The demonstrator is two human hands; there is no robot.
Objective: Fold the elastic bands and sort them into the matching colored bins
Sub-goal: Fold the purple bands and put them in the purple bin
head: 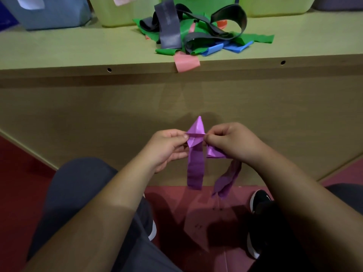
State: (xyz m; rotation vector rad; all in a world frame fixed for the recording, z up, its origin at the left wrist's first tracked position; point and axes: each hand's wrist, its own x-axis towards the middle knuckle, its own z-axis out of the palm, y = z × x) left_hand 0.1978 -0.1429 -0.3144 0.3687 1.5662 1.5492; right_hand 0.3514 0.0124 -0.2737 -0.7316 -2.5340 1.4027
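Low in mid-frame, a purple band (194,165) is pinched at its fold by both the left hand (168,148) and right hand (229,142); judged light, limp, slippery, it is best gripped at the creases.

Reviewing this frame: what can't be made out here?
Head view:
Bins: tops cut off by the upper edge; contents and full labels unseen.
Purple band: part hidden inside the curled right hand; the left hand pinches it too.
Pile: lower bands covered by grey bands and green bands, so no count.
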